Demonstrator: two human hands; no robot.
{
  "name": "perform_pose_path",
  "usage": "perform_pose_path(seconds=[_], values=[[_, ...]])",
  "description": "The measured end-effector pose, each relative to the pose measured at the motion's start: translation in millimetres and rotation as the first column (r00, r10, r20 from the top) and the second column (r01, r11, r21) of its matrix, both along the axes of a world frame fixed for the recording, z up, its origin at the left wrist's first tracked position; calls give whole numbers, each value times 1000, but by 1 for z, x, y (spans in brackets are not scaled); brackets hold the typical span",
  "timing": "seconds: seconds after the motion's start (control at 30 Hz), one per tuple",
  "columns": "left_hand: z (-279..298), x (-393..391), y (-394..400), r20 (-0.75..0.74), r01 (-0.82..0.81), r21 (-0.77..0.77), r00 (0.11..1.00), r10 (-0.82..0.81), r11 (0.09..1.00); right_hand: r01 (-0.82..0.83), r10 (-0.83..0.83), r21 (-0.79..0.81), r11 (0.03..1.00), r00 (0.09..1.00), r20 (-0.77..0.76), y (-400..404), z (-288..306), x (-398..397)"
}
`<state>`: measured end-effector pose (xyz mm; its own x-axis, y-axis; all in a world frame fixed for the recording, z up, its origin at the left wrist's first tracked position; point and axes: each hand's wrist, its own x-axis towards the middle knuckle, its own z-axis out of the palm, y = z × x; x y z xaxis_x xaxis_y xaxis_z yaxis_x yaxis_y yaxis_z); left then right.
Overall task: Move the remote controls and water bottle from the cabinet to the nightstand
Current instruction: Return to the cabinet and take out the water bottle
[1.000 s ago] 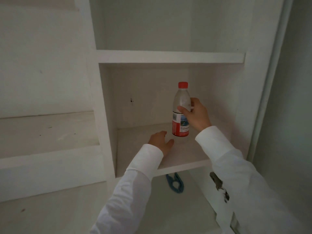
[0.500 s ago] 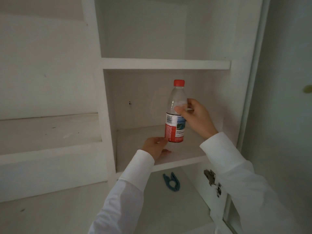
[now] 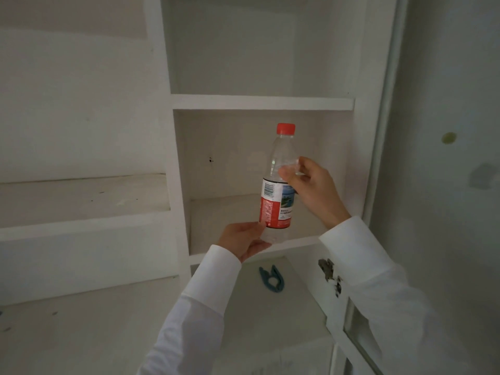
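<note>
Fingers (image 3: 261, 228) of the left hand (image 3: 244, 240) are wrapping the clear base of the bottle (image 3: 278, 182), thumb pressing just under the red label, palm cupping it from below. Both white sleeves (image 3: 208, 290) are reaching up from the near edge of the view. Right hand (image 3: 311, 185) is pinching the bottle's clear upper part above the label, fingers curling round its far side, so both hands are gripping it. Bottle is standing upright in the air, red cap on top, in front of the middle cubby of the white cabinet (image 3: 262, 102), its base hanging about level with the front lip of that cubby's shelf. Beneath that shelf, a blue clip (image 3: 272, 280) is lying on the lower shelf. At right, a metal hinge (image 3: 328, 270) is showing on the cabinet's frame. Beyond the bottle, the cubby's back wall is showing a small dark mark (image 3: 210, 159)
</note>
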<state>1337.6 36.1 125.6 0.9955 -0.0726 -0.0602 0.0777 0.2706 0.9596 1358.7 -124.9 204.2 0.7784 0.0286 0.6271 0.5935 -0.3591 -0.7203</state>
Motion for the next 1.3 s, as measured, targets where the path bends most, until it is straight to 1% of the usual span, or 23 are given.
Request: perform_pose_path(seconds=[0.17,0.33,0.6,0.77,1.1,1.3], values=[[-1,-19,2,20,-14,-31,1000,15,999,-20,21,-12,1000,999,27,2,0,-15],[-12,-40,9,33,-3,-48,999,5,999,-57,57,-55,997,998,6,4,-7,-30],[-45,-87,21,25,-38,-74,999,40,997,-175,176,23,984,983,-49,19,-35,-68],[-73,-119,25,-30,-105,-100,994,102,989,-211,215,47,976,972,-94,29,-65,-86],[-140,-175,27,-231,-181,-160,963,142,970,-287,284,34,957,915,-285,35,-138,-123],[-169,-200,24,-278,-202,-144,948,156,969,-280,289,79,957,882,-372,38,-173,-142]])
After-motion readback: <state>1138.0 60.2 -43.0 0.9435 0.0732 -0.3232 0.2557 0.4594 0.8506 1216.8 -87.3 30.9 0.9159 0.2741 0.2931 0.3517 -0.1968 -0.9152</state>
